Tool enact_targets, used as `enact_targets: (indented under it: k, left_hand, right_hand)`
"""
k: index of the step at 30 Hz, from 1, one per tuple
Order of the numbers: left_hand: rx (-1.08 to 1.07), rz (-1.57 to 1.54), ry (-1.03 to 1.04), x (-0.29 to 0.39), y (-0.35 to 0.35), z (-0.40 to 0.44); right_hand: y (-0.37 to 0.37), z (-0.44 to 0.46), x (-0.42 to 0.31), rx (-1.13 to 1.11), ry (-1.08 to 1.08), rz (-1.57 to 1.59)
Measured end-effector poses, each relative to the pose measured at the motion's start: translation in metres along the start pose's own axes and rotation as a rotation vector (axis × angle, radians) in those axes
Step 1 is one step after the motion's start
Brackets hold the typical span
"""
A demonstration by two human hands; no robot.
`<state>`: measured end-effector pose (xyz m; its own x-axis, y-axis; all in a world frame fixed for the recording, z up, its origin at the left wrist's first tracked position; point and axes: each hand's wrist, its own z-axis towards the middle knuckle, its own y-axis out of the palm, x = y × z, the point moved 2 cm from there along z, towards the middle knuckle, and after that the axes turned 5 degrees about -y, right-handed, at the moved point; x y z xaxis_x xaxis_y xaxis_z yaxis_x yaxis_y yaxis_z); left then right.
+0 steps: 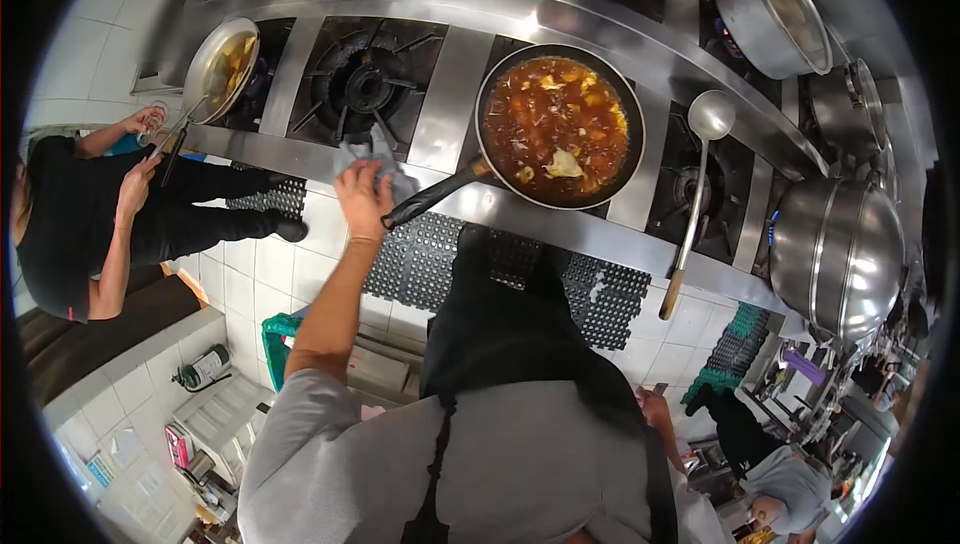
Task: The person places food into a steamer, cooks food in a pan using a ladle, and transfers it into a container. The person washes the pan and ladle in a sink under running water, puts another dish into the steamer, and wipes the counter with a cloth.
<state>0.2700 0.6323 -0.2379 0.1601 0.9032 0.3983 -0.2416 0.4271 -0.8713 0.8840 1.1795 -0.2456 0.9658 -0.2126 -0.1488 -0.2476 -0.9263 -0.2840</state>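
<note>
My left hand [362, 199] is closed on a crumpled grey cloth [402, 182] at the stove's front edge, just left of the frying pan's black handle [435, 196]. In the frying pan [636, 144] a chunky red-brown sauce [550, 124] with pale pieces sits over a burner. Down by my right side, my right hand [655, 410] is partly visible, its fingers curled. A small dark item shows at its fingertips, too small to name. To the right of the pan a long-handled ladle [712, 116] lies across a burner, its wooden grip sticking out past the edge.
A bare burner [365, 84] is left of the pan. Pots [770, 14] and a large steel pot [840, 254] stand on the right. At left, a co-worker [90, 214] holds tongs by a tilted pan [195, 74]. Another person [780, 484] is at lower right. Rubber mats [410, 264] cover the floor.
</note>
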Motion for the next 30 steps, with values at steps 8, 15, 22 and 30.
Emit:
enact_targets:
  k: [8, 15, 22, 30]
  left_hand:
    - [-0.154, -0.275, 0.080, 0.124, 0.044, -0.066]
    - [-0.490, -0.511, 0.416, 0.270, 0.062, -0.139]
    - [-0.801, -0.980, 0.701, 0.396, 0.008, -0.148]
    - [-0.815, -0.636, 0.453, 0.284, -0.003, -0.149]
  right_hand:
    - [0.077, -0.072, -0.121, -0.098, -0.137, -0.187]
    - [0.093, 0.016, -0.157, -0.188, -0.929, -0.731]
    - [0.105, -0.093, -0.299, -0.256, -0.509, 1.019]
    - [0.088, -0.105, -0.367, 0.465, -1.399, -0.420]
